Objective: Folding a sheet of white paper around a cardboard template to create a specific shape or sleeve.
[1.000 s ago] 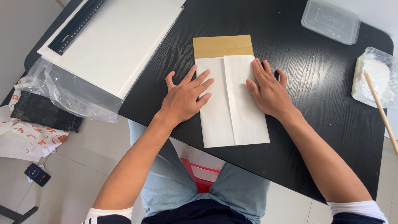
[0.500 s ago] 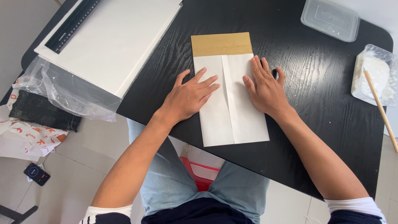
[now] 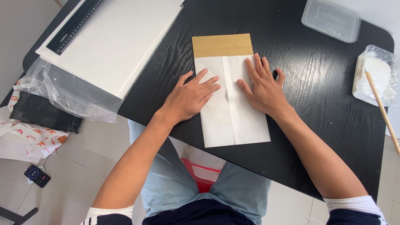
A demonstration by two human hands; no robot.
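Head view: left hand and right hand are lying flat, fingers spread, pressing folded white paper on black worktop, gripping nothing.

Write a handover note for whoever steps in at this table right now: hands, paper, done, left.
Left hand: flat, palm down on the left flap of the folded white paper.
Right hand: flat on the right flap, fingers spread.
Paper: on the black table, both flaps meeting at a centre seam, brown strip showing at the far end.
Done: side flaps folded in.
Left: brown end not yet folded.
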